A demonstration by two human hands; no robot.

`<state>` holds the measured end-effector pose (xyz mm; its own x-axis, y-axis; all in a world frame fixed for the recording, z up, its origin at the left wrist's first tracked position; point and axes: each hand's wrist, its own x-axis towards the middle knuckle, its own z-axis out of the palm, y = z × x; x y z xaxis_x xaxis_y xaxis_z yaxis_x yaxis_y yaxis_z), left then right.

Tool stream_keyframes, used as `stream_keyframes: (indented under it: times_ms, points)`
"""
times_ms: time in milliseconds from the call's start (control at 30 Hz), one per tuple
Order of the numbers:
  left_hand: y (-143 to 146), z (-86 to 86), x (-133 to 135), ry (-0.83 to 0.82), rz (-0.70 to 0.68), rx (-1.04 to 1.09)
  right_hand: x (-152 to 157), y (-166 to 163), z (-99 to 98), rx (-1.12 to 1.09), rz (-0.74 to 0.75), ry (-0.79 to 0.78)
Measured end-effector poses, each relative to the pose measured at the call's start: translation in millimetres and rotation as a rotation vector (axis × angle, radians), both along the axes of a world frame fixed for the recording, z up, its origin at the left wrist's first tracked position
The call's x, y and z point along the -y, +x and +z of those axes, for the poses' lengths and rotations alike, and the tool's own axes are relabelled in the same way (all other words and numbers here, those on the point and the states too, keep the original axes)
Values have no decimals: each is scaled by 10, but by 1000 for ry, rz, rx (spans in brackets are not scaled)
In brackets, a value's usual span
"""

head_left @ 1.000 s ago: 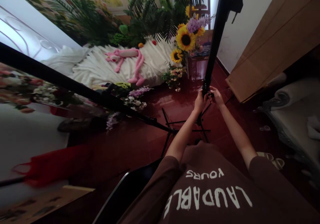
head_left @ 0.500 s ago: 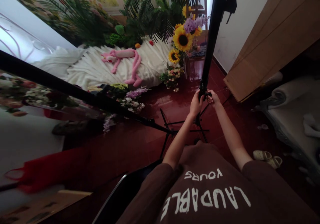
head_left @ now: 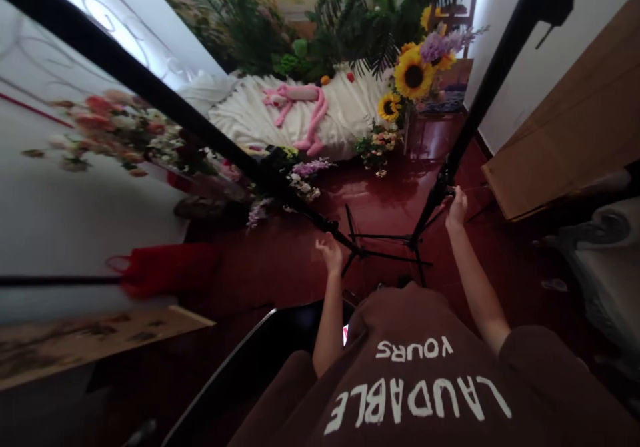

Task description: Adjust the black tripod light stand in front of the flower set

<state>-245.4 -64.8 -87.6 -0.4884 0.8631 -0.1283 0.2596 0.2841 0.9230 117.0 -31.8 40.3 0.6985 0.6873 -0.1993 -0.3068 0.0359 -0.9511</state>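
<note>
Right hand point(head_left: 457, 202) grasps the black stand pole point(head_left: 493, 80) low down, just above its tripod legs point(head_left: 395, 250) on the red floor point(head_left: 280, 267), while the left hand point(head_left: 330, 254) hangs open, holding nothing.

- Daylight floods in from a window point(head_left: 107, 24) at upper left, blown out to near white, and a second bright strip glows at the top right corner.
- The polished red floor point(head_left: 400, 187) throws back pale glare below the sunflowers point(head_left: 413, 74).
- The foreground stays dim: the brown shirt point(head_left: 425, 394) and the dark chair point(head_left: 240, 380) sit in heavy shadow.
- Wide-angle distortion bends the 2 black stand poles point(head_left: 480, 107) and tilts walls outward at the frame edges.
- The flower print point(head_left: 110, 130) at left is smeared by motion blur; the left hand point(head_left: 330, 254) is soft, the right hand point(head_left: 457, 206) only slightly sharper.
</note>
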Motion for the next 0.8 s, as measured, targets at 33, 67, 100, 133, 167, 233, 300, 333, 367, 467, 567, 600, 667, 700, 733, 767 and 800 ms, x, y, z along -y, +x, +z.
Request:
stream_keyframes:
  times_ms: [33,67,100,133,167,233,300,333,367,467,567,600,667,700,733,767,800]
  points:
    - [-82,52,-44,24,61,-8,34,-93,-51,60,-82,15]
    - [-147,111,-95,65,100,-17,74,-206,-105,105,-131,25]
    - [-199,173,-148,118,111,-29,116,-335,-160,129,-138,23]
    - [-239,234,-201,177,92,-43,157,-478,-213,127,-103,10]
    - [-270,290,-251,231,69,-55,192,-629,-262,107,-41,-10]
    - [-312,379,-332,306,32,-68,237,-942,-335,46,123,-56]
    - [-333,433,-384,324,-2,-78,242,-1248,-372,-1,293,-93]
    - [-338,450,-399,314,-19,-85,231,-1392,-381,-15,376,-112]
    - [-341,461,-408,295,-40,-90,213,-1529,-385,-26,459,-134]
    - [-341,473,-416,241,-114,-90,137,-1892,-400,-75,693,-209]
    - [-338,457,-434,243,-152,-96,64,-2184,-434,-150,881,-299]
    - [-336,443,-448,256,-155,-101,45,-2265,-445,-175,938,-335]
    - [-329,403,-487,285,-149,-106,13,-2397,-450,-247,1043,-420]
    - [-323,380,-509,291,-134,-107,-2,-2449,-442,-300,1088,-469]
    - [-315,356,-532,290,-112,-107,-17,-2491,-425,-368,1124,-513]
    - [-304,333,-554,283,-89,-106,-34,-2525,-401,-454,1153,-545]
    - [-292,315,-573,276,-67,-105,-54,-2551,-372,-555,1173,-559]
